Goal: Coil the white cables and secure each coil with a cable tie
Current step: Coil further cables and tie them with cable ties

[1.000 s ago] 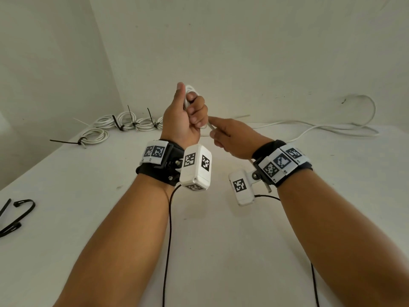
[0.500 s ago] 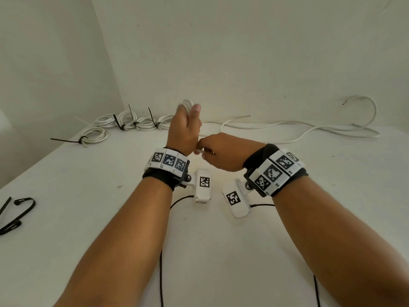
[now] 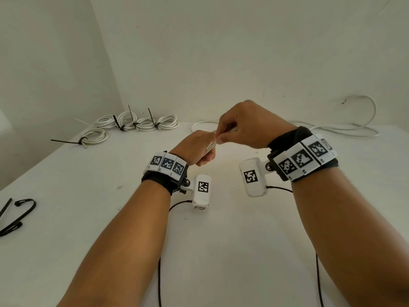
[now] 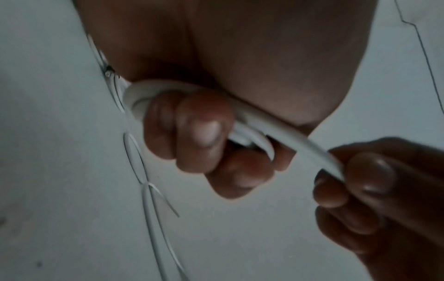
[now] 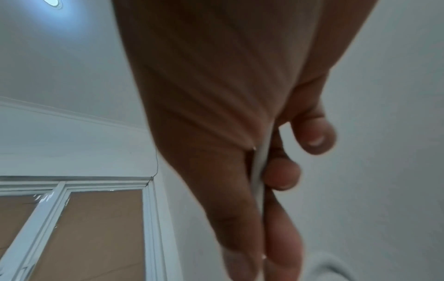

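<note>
A white cable (image 4: 276, 131) is wound in small loops inside my left hand (image 3: 198, 149), whose fingers (image 4: 204, 133) curl round the loops low over the table. My right hand (image 3: 241, 127) is just above it and pinches the cable's free length (image 3: 210, 148) between thumb and fingers (image 4: 367, 171). In the right wrist view the cable (image 5: 259, 171) runs along the thumb, pressed by fingertips. The rest of this cable (image 3: 345, 129) trails over the table to the back right. Black cable ties (image 3: 15, 216) lie at the left edge.
Several coiled white cables (image 3: 137, 122) with black ties lie along the back left wall, one more coil (image 3: 95, 136) in front of them. Thin loose white wires (image 4: 153, 218) lie on the white table (image 3: 221, 251). Walls close in at the back and left.
My left hand has dropped from raised to low over the table. My right hand has risen over it, moving the cable's free length around the coil.
</note>
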### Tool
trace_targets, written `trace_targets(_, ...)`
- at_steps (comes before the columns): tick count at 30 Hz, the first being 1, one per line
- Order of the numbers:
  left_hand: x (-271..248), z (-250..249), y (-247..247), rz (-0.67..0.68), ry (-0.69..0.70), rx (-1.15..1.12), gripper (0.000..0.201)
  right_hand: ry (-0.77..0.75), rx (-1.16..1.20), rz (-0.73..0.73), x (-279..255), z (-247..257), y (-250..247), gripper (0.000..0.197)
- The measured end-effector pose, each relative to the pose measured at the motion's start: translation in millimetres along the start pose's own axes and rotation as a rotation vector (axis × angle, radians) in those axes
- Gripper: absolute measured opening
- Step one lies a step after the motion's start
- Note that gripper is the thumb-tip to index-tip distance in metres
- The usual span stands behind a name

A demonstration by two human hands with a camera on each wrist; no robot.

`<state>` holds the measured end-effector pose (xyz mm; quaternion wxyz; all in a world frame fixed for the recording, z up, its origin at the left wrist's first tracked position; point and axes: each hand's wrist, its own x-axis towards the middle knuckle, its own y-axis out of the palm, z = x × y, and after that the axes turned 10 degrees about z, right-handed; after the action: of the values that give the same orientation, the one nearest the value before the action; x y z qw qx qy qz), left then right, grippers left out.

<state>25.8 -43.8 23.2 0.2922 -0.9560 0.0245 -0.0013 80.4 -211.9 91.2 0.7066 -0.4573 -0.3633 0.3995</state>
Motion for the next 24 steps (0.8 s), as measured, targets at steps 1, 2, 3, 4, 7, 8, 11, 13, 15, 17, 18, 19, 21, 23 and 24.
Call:
trace_targets(1, 0.0, -3.7, 1.2, 0.018, 0.006, -0.064, 0.039, -0.015, 0.030, -0.058, -1.1, -4.3, -2.0, 0.006)
trace_targets(2, 0.7, -6.2, 3.0, 0.043, 0.021, -0.155, 0.036, -0.032, 0.062, -0.115, -2.2, -8.6, -3.0, 0.007)
trace_targets(3, 1.1, -8.4, 5.1, 0.076, 0.039, -0.266, 0.038, -0.051, 0.095, -0.167, -3.1, -12.4, -3.2, 0.009)
trace_targets(4, 1.9, -9.8, 7.3, 0.113, 0.057, -0.385, 0.043, -0.071, 0.127, -0.214, -4.1, -15.3, -2.8, 0.011)
trace_targets(7, 4.6, -10.5, 11.6, 0.219, 0.097, -0.638, 0.056, -0.104, 0.207, -0.312, -6.2, -20.6, -0.1, 0.012)
trace_targets(8, 5.2, -10.7, 11.7, 0.258, 0.111, -0.687, 0.057, -0.097, 0.239, -0.331, -6.3, -21.9, 1.0, 0.010)
trace_targets(11, 7.2, -11.1, 9.4, 0.357, 0.178, -0.815, 0.051, -0.070, 0.333, -0.383, -3.5, -26.1, 5.7, 0.008)
trace_targets(13, 7.2, -12.4, 8.5, 0.371, 0.223, -0.851, 0.048, -0.076, 0.355, -0.405, -1.5, -26.9, 9.3, 0.008)
trace_targets(15, 5.3, -15.2, 8.9, 0.350, 0.253, -0.869, 0.048, -0.084, 0.369, -0.437, 0.9, -27.2, 12.3, 0.008)
trace_targets(17, 3.1, -17.4, 8.5, 0.319, 0.289, -0.919, 0.048, -0.092, 0.401, -0.476, 4.3, -28.4, 16.4, 0.008)
trace_targets(18, 2.2, -18.6, 7.1, 0.309, 0.313, -0.957, 0.049, -0.106, 0.423, -0.490, 5.7, -28.5, 19.0, 0.008)
trace_targets(19, 1.7, -19.2, 4.7, 0.304, 0.343, -1.000, 0.050, -0.125, 0.445, -0.496, 7.4, -28.4, 22.5, 0.009)
trace_targets(21, 1.4, -19.9, -2.0, 0.306, 0.408, -1.084, 0.051, -0.173, 0.487, -0.491, 10.4, -25.4, 30.1, 0.020)
trace_targets(23, 1.1, -19.4, -8.9, 0.314, 0.437, -1.137, 0.053, -0.217, 0.527, -0.481, 14.0, -20.9, 37.0, 0.030)
trace_targets(24, 1.2, -18.6, -10.7, 0.315, 0.440, -1.150, 0.055, -0.226, 0.547, -0.480, 16.1, -19.0, 39.4, 0.031)
